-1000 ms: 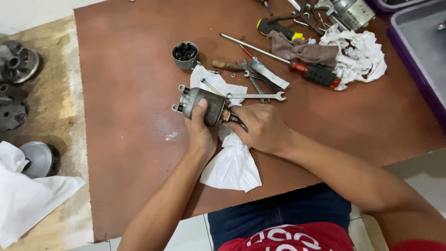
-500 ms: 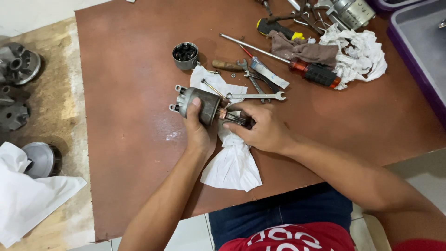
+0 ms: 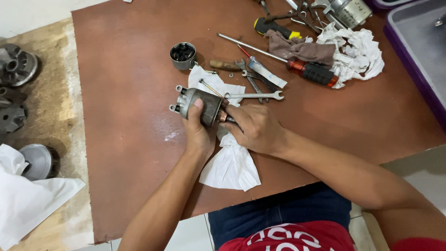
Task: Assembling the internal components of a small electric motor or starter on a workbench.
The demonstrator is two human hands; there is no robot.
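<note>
Two hands | left hand (image 3: 197, 135) grip closed round one motor housing (image 3: 197, 104) | right hand (image 3: 255, 128) grip closed on its shaft end (image 3: 226, 119)

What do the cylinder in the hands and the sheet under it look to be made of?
The cylinder looks like cast metal, dull grey and unpainted, with lugs at one end; which metal is unclear. The left hand grips it and the right hand is at its end. The white sheet looks like thin paper or tissue, crumpled and matte.
</note>
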